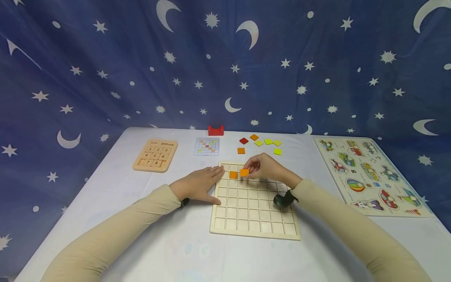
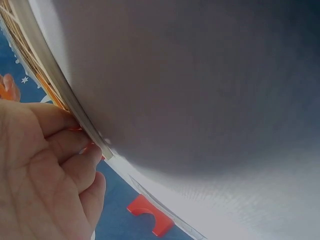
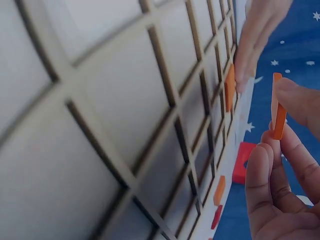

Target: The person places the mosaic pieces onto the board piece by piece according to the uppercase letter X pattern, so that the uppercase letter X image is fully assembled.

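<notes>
A pale wooden grid board (image 1: 243, 225) lies on the table with an orange tile (image 1: 233, 175) in one square of its second row from the far side. Between thumb and fingers my right hand (image 1: 264, 167) pinches another orange tile (image 1: 244, 172), held just above the board and right of the first. The right wrist view shows this pinched tile (image 3: 278, 107) edge-on, apart from the grid. My left hand (image 1: 199, 183) rests at the board's left edge, fingers extended and thumb spread. In the left wrist view its fingertips (image 2: 90, 157) touch the board's rim.
Behind the board lie loose tiles: orange (image 1: 241, 150), red (image 1: 244, 141) and several yellow (image 1: 277, 151). A pattern card (image 1: 206, 147) and red stand (image 1: 216, 131) are at the back. A number puzzle (image 1: 155, 156) sits left, a picture puzzle board (image 1: 370, 176) right.
</notes>
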### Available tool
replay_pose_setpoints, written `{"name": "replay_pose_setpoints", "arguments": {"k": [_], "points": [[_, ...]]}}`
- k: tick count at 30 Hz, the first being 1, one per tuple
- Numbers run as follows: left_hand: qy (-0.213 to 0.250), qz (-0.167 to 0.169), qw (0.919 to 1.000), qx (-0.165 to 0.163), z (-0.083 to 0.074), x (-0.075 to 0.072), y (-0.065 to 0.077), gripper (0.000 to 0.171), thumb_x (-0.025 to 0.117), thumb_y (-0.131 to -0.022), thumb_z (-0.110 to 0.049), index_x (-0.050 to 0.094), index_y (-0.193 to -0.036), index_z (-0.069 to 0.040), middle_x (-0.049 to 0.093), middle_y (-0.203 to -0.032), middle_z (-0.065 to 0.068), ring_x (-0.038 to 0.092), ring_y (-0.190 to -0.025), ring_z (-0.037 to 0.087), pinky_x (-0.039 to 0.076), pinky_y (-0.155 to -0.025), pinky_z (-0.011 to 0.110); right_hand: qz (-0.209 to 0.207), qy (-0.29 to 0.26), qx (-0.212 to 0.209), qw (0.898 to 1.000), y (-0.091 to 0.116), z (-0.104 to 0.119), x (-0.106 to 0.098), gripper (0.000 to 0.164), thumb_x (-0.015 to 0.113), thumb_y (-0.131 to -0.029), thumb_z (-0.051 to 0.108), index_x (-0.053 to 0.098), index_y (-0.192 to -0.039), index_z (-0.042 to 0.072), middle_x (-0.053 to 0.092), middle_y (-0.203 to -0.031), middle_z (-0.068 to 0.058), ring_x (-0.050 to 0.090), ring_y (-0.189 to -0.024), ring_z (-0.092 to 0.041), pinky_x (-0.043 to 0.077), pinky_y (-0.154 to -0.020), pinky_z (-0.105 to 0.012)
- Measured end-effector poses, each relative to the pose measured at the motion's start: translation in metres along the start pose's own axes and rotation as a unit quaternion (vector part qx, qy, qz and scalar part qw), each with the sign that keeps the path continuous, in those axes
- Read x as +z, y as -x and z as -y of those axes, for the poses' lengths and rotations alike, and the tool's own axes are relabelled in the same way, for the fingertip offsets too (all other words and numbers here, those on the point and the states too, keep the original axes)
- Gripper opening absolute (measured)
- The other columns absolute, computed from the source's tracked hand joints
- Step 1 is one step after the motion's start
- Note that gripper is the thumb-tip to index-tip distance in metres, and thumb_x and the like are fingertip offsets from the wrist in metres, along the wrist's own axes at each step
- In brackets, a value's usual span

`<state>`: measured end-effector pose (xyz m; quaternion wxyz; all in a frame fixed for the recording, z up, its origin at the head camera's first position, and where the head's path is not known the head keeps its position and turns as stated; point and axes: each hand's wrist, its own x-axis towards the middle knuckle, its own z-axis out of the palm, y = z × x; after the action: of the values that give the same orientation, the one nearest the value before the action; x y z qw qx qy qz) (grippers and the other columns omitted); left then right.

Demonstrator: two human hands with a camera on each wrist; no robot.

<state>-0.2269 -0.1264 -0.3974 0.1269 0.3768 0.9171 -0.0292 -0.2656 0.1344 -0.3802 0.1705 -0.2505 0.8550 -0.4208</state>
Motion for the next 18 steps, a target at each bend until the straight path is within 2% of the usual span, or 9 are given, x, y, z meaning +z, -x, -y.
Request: {"name": "replay_pose_setpoints", "arguments": {"k": [7,18], "points": [[0.004,-0.001,1.0000,-0.001,0.000,0.000,0.000,0.104,0.051,-0.080,-0.071,0.017,-0.150,-0.002,0.013,-0.158,0.013,0.016,-0.147,0.024,0.017,-0.121,0.037,0.022,0.005,-0.018,1.000,0.003,-0.003,0.009,0.024,0.078,-0.072,0.004,0.069,-0.093,-0.003,0.066,-0.079,-0.011,0.057,-0.067,-0.011,0.052,-0.063,-0.019],[0.004,-0.002,1.0000,-0.001,0.000,0.001,0.000,0.105,0.051,-0.079,-0.072,0.017,-0.150,-0.003,0.013,-0.158,0.013,0.016,-0.147,0.024,0.017,-0.121,0.037,0.041,0.041,-0.009,0.998,-0.001,-0.009,0.015,0.020,0.080,-0.072,0.006,0.071,-0.089,0.001,0.065,-0.078,-0.008,0.054,-0.066,-0.010,0.050,-0.062,-0.017]]}}
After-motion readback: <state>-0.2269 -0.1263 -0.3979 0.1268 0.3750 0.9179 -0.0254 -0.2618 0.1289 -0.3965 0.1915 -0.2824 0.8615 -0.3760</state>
